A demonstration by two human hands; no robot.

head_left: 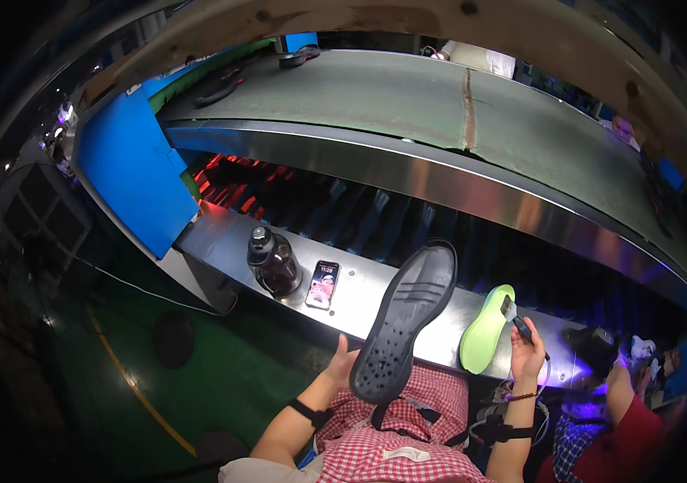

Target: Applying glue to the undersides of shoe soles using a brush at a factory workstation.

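Note:
My left hand (344,366) grips a dark grey shoe sole (405,318) near its lower end. The thumb shows beside the edge, and the other fingers are hidden behind it. The sole is raised and tilted, its hollow face with ribs and small holes toward me. In my right hand (528,352) is a dark-handled brush (522,325), with what looks like a pale, flat tip. That tip meets a dark patch at the upper end of a lime-green sole piece (486,332) on the metal ledge. A thin pale tube or cord hangs by my right wrist.
A dark drinking bottle (274,264) and a lit phone (322,285) stand and lie left on the ledge (351,298). Beyond runs a conveyor belt (343,88) carrying dark soles (299,55). A blue machine housing (130,165) is at left. A co-worker's red sleeve (629,439) is close at right.

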